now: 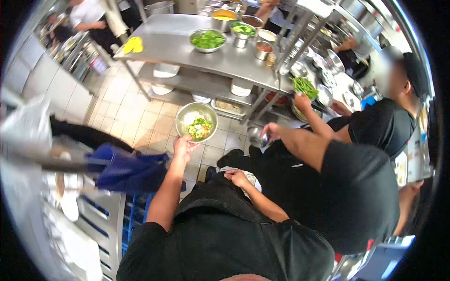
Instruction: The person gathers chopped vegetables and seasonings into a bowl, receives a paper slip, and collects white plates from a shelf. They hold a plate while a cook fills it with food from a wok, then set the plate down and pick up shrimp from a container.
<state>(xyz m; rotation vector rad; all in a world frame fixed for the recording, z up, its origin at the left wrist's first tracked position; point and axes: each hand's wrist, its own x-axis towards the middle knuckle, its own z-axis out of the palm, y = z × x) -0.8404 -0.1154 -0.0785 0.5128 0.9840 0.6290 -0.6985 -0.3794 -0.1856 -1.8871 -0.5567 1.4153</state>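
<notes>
A metal mixing bowl (212, 117) with chopped green, white and orange food (198, 127) in it is held out in front of me over the floor. My left hand (184, 146) grips its near rim, the thumb up at the edge. Close to my waist is my right hand (237, 178), its fingers curled together against my dark clothing. Whatever those fingers may hold is too small to make out. Something white with dark marks (251, 179) shows just beside that hand.
A steel worktable (159, 35) ahead carries a bowl of green leaves (207, 40), several pots and yellow cloths (133, 45). On my right, a co-worker in black (356, 192) holds a small metal container (257, 136); another handles green beans (304, 87). A blue cloth (129, 168) hangs at left.
</notes>
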